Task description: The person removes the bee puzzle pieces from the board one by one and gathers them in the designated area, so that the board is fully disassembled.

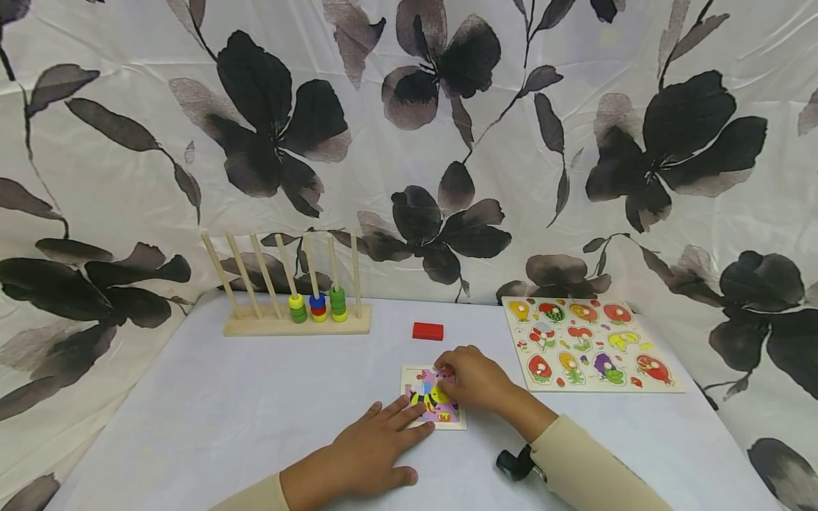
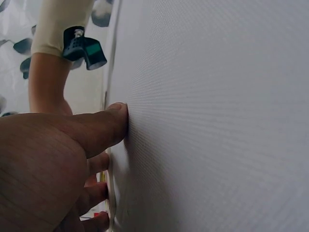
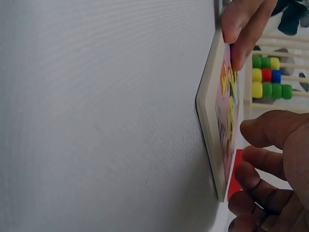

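A small square picture puzzle with a yellow bee on pink (image 1: 452,426) lies on the white table. My left hand (image 1: 367,454) rests spread on its near left part, with the fingertips on the picture. Over the puzzle's far right part is my right hand (image 1: 479,382), with its fingers bent. In the right wrist view, the right thumb (image 3: 263,129) is close to the puzzle's face and apart from the bent fingers. No piece shows between them. The left thumb (image 2: 113,123) touches the tablecloth beside the puzzle.
A red block (image 1: 428,331) lies beyond the puzzle. At the back left stands a wooden peg rack (image 1: 255,328) with coloured beads on some pegs. A fruit puzzle board (image 1: 603,389) lies at the right. A floral cloth (image 1: 562,213) hangs behind the table.
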Action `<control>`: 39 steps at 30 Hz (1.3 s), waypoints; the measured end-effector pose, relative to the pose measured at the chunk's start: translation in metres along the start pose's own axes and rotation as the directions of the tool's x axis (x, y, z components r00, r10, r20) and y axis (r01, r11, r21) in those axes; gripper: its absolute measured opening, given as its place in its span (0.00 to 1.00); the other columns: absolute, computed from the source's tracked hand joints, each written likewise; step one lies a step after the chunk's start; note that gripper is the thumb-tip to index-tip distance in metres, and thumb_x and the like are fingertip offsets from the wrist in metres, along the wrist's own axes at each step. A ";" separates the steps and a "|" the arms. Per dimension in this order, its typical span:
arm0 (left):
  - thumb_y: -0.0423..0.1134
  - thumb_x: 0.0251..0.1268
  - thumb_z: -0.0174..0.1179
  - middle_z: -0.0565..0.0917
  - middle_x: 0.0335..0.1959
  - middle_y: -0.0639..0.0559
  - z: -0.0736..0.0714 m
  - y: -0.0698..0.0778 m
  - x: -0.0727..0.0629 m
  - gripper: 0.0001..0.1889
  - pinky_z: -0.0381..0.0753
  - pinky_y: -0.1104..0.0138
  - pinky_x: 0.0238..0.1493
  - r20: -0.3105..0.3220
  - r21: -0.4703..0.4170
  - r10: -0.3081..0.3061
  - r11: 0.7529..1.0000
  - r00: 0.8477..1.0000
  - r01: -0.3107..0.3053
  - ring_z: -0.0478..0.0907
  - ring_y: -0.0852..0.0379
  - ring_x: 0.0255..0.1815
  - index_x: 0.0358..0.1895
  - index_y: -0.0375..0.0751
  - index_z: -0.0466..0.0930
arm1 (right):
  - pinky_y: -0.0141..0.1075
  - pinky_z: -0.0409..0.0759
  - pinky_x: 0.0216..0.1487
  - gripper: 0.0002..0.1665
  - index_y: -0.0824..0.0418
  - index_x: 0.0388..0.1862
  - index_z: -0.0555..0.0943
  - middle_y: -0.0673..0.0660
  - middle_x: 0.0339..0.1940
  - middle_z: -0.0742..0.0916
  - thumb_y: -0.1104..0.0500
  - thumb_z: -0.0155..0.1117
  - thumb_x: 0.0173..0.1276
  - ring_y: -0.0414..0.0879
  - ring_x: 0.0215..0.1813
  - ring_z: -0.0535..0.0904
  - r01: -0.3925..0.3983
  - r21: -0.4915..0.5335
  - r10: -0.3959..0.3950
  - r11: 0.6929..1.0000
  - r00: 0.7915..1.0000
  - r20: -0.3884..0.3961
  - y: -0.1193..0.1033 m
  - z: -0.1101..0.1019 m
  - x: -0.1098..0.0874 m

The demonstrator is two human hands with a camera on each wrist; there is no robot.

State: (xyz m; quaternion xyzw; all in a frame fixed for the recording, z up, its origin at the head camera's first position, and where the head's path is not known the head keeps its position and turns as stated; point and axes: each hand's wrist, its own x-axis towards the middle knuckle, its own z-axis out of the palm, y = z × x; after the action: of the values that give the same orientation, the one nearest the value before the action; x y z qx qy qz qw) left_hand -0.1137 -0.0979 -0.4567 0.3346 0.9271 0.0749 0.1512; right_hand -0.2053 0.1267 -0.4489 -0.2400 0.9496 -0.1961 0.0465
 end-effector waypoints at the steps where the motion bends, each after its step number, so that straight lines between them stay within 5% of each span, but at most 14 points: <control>1: 0.65 0.67 0.60 0.57 0.82 0.58 0.000 0.000 0.000 0.38 0.59 0.41 0.74 0.001 -0.001 0.000 1.000 1.000 0.000 0.48 0.50 0.83 0.79 0.65 0.63 | 0.41 0.80 0.44 0.15 0.57 0.50 0.87 0.47 0.37 0.83 0.56 0.73 0.64 0.44 0.44 0.74 0.003 -0.004 -0.003 1.000 1.000 0.000 -0.001 0.001 0.001; 39: 0.65 0.67 0.60 0.56 0.82 0.58 0.000 0.003 0.000 0.38 0.58 0.40 0.74 0.007 0.003 -0.012 1.000 1.000 0.012 0.47 0.49 0.83 0.79 0.65 0.63 | 0.40 0.78 0.41 0.13 0.56 0.46 0.83 0.47 0.32 0.79 0.56 0.73 0.64 0.45 0.41 0.73 -0.062 0.015 0.061 0.998 0.995 0.076 -0.004 0.001 0.012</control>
State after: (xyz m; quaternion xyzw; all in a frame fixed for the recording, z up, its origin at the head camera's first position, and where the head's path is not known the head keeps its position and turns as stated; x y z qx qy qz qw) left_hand -0.1120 -0.0957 -0.4562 0.3297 0.9286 0.0717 0.1544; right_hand -0.2140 0.1168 -0.4485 -0.2173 0.9525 -0.1934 0.0903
